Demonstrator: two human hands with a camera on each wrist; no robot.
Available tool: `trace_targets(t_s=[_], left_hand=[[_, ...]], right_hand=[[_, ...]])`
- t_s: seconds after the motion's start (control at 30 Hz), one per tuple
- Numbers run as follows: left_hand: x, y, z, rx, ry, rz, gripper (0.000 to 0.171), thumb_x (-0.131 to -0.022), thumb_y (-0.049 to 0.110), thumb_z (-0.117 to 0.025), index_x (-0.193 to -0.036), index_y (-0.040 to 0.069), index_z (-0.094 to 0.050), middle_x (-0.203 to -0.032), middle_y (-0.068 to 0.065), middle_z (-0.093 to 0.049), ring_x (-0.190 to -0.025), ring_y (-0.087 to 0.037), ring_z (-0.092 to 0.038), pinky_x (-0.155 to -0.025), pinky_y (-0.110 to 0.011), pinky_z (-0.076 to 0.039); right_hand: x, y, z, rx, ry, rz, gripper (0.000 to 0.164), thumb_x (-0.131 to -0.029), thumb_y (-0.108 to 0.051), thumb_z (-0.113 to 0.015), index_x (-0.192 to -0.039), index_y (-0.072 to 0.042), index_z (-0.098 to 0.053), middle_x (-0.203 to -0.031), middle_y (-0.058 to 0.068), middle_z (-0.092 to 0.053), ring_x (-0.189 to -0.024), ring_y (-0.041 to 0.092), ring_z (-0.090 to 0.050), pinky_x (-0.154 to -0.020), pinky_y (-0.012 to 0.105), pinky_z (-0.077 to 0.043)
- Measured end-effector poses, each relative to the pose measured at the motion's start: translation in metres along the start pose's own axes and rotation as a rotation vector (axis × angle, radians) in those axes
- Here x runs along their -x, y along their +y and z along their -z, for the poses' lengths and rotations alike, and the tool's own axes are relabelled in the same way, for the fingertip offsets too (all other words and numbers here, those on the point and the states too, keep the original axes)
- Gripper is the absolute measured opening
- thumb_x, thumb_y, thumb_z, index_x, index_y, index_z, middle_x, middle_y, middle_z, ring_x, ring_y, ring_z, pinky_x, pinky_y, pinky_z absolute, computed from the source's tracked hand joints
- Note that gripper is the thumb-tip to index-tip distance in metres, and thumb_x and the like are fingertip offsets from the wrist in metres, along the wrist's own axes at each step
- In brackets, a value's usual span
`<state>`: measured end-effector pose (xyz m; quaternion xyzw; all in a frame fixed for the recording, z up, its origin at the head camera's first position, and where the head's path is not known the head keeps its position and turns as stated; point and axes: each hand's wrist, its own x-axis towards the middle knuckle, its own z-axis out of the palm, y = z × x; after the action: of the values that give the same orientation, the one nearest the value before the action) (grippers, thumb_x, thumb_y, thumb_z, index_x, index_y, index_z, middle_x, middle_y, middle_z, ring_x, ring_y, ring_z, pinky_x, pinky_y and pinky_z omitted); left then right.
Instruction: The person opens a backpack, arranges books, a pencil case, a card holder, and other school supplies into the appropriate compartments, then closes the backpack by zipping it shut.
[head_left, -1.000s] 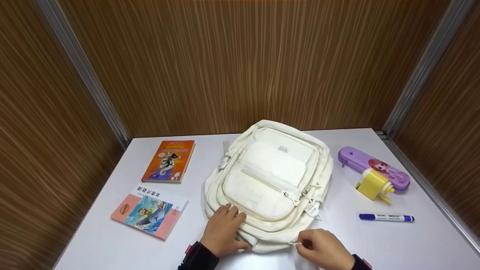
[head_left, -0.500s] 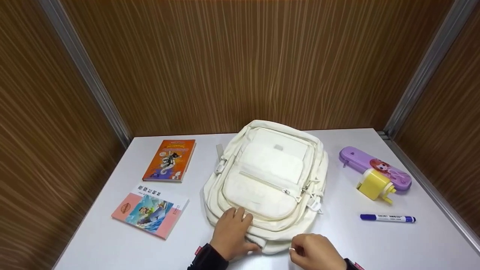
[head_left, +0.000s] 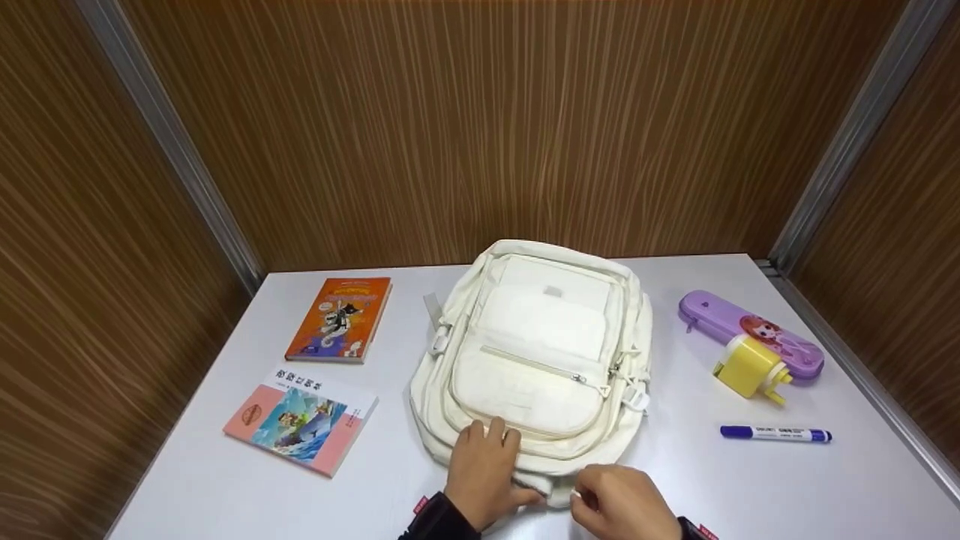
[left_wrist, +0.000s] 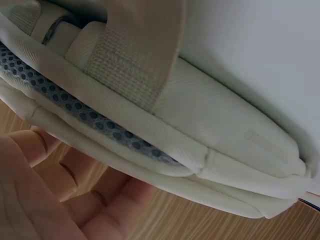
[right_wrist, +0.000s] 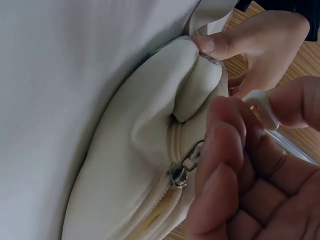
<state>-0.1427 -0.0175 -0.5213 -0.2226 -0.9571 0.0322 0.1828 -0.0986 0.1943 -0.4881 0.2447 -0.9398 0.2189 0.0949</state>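
Observation:
A cream backpack (head_left: 536, 322) lies on the table, front pockets facing up. At its near end my left hand (head_left: 486, 472) holds the edge, fingers on top and thumb underneath. The left wrist view shows my fingers (left_wrist: 107, 202) curled by the padded straps (left_wrist: 115, 115) and grey mesh. My right hand (head_left: 622, 499) is at the near right of that edge. In the right wrist view it pinches a white zipper pull (right_wrist: 262, 107) between thumb and fingers. The metal slider (right_wrist: 178, 175) sits on a zipper whose teeth are parted below it, showing a yellowish inside.
On the left lie an orange book (head_left: 339, 319) and a pink-and-white book (head_left: 302, 421). To the right are a purple pencil case (head_left: 720, 319), a yellow crank pencil sharpener (head_left: 748, 366) against it, and a blue-capped marker (head_left: 776, 434). Wood-grain panels enclose the white table (head_left: 187, 480).
My right hand has moved a little left along the near edge with the zipper pull. My left hand has shifted right, and the backpack has turned slightly.

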Motion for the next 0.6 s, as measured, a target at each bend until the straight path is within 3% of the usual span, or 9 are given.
trace_targets(t_s=[0.3, 0.6], left_hand=[[-0.003, 0.030, 0.002, -0.130, 0.045, 0.040, 0.090, -0.051, 0.093, -0.057, -0.097, 0.016, -0.056, -0.094, 0.000, -0.051, -0.085, -0.020, -0.053, -0.074, -0.034, -0.045], [-0.008, 0.050, 0.005, -0.154, 0.017, 0.090, 0.089, -0.050, 0.091, -0.060, -0.097, 0.016, -0.054, -0.092, -0.002, -0.049, -0.085, -0.021, -0.053, -0.074, -0.037, -0.045]], right_hand=[[-0.001, -0.006, 0.001, 0.051, 0.037, -0.023, 0.032, -0.076, -0.019, -0.071, -0.058, -0.024, -0.046, -0.056, -0.018, -0.037, -0.053, -0.004, -0.032, -0.049, 0.016, -0.028], [0.000, -0.006, -0.004, 0.057, 0.061, -0.019, 0.027, -0.077, -0.019, -0.072, -0.061, -0.023, -0.051, -0.058, -0.016, -0.042, -0.055, -0.001, -0.037, -0.050, 0.019, -0.030]])
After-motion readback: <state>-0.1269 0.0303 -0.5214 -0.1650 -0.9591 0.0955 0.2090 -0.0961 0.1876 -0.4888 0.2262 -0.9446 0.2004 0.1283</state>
